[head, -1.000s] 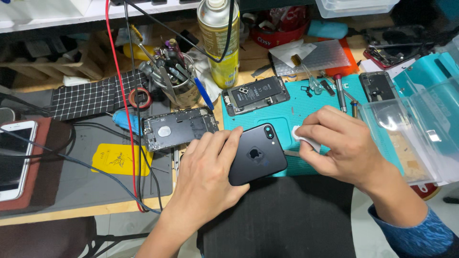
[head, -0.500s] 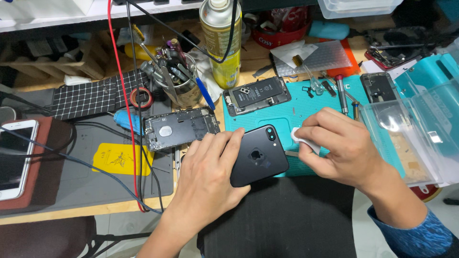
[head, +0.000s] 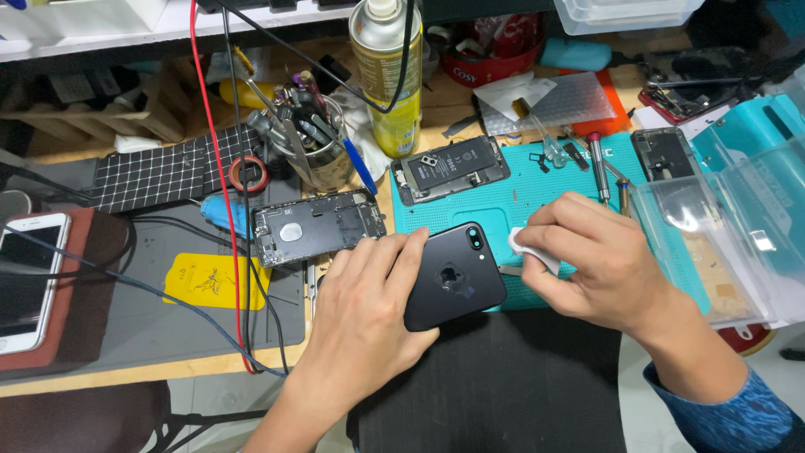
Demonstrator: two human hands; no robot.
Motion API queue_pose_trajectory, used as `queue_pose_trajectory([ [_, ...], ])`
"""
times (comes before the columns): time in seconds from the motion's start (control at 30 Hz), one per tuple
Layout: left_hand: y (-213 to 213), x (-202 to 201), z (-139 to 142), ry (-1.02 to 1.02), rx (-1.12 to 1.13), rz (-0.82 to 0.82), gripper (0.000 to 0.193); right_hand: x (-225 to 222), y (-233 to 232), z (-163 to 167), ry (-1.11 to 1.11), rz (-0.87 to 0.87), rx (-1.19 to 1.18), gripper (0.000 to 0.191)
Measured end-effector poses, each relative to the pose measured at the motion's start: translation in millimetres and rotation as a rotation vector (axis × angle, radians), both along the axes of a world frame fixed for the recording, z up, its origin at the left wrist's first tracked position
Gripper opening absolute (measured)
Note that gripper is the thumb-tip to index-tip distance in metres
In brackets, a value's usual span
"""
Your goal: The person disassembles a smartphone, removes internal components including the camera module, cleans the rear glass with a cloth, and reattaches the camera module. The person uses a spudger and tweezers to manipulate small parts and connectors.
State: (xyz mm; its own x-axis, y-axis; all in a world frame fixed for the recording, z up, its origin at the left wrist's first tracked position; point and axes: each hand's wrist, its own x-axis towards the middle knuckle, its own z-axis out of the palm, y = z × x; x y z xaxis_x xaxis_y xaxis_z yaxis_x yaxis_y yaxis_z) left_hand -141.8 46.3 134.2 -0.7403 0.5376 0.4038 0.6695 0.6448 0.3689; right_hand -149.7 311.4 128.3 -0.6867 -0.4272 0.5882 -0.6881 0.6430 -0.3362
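Your left hand (head: 369,310) lies flat with fingers spread along the left side of the black phone (head: 454,275), which sits back-up, tilted, half on the teal mat (head: 537,193) and half over the table's near edge above the dark cloth (head: 495,386); your right hand (head: 599,268) is pinched shut on a small white wipe (head: 528,249) just beside the phone's upper right corner. With so much of the phone overhanging, a firm rub could pivot it out from under your palm. The opened phone chassis (head: 319,226) and loose parts nearby could also get knocked.
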Motion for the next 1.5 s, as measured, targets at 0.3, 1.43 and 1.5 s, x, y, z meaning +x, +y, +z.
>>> queue_pose_trajectory([
  [0.3, -1.5, 0.1, 1.1, 0.005, 0.000, 0.004, 0.099, -0.1, -2.8, 0.3, -0.007, -0.013, 0.000, 0.016],
  [1.43, -2.4, 5.9, 1.8, 0.163, -0.092, 0.008, 0.101, -10.3, -32.1, -5.4, -0.412, -0.028, -0.324, 0.024],
  [1.5, -2.0, 6.3, 0.4, 0.171, -0.086, -0.005, 0.101, -11.8, -31.3, -6.4, -0.425, -0.049, -0.338, 0.016],
])
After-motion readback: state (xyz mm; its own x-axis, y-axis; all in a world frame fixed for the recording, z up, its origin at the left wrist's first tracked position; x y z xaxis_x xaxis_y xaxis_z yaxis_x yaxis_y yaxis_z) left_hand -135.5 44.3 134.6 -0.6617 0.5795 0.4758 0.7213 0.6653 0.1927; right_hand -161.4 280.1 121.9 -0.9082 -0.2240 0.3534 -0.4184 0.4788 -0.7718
